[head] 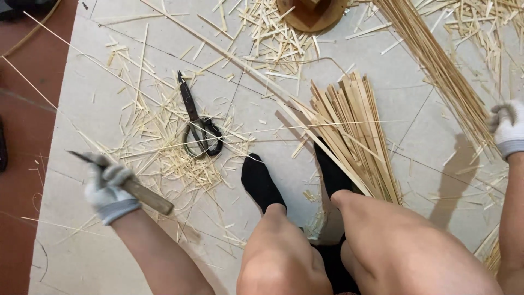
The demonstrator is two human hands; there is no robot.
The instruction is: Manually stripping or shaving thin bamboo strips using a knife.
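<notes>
My left hand (107, 186), in a grey-white glove, grips a knife (139, 192) with a wooden handle, its dark blade pointing up-left. My right hand (507, 127), also gloved, is at the right edge, closed around the lower end of a long bundle of thin bamboo strips (436, 63) that runs up toward the top of the view. A fan of wider flat bamboo slats (355, 131) lies on the floor by my right foot. Both feet in black socks (262, 183) rest on the pale tiles.
Black scissors (199, 128) lie among bamboo shavings (164, 147) left of centre. A round wooden base (311, 13) sits at the top. Loose offcuts litter the tiled floor (87, 82); a red-brown floor (22, 164) borders it on the left.
</notes>
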